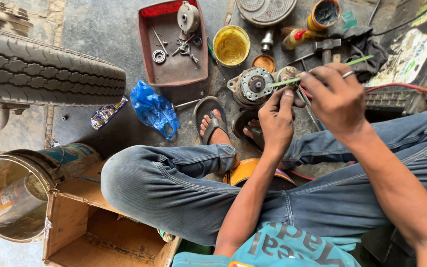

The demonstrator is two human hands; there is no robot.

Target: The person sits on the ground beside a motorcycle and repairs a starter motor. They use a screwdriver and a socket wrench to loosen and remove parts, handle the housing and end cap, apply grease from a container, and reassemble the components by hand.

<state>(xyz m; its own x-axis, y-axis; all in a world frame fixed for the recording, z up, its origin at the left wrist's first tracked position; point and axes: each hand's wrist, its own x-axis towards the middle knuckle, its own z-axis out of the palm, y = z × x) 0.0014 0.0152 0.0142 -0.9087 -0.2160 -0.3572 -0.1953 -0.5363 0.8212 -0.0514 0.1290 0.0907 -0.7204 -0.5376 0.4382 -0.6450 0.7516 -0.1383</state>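
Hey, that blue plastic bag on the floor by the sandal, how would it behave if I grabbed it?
The blue plastic bag looks crumpled and thin, so probably floppy and light. It seems nearly empty, so it would likely collapse when grabbed. Pushed, it would probably slide and deform rather than roll.

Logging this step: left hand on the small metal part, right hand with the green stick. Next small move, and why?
Probably ease the green stick tip a little further into the small metal part. The right hand already aims it there, the left hand pinches the part steady, and the tip sits right at its edge.

Blue jeans [184, 183], teal printed shirt [292, 247], dark sandals [208, 111], bare forearms.
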